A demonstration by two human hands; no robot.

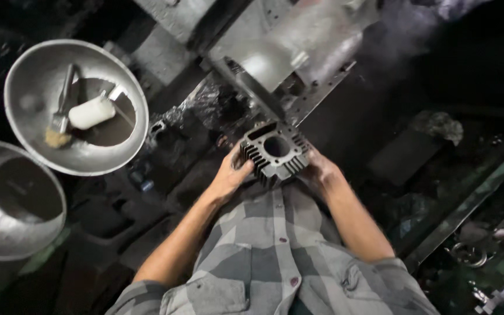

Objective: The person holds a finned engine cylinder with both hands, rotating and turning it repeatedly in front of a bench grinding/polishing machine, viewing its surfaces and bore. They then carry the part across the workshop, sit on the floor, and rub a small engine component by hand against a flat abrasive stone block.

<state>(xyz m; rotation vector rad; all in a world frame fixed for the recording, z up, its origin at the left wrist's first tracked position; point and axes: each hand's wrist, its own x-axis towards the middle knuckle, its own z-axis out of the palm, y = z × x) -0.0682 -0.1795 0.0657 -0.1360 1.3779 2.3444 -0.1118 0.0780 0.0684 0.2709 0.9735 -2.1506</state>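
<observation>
both hands, left hand point(230, 175) and right hand point(320, 172), are clamped on the finned metal block point(275, 153), held in the air before the chest, below the grey machine point(275, 52). it looks oily; i'd worry about it slipping down.

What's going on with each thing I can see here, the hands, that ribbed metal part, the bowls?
Finned metal cylinder block: held up between both hands, round bore facing the camera.
Left hand: gripping the block's left fins.
Right hand: holding the block's right side.
Upper metal bowl: holds dark liquid.
Brush: lying in that bowl, bristles down.
White bottle: lying on its side in the bowl.
Lower metal bowl: partly out of view, contents unclear.
</observation>
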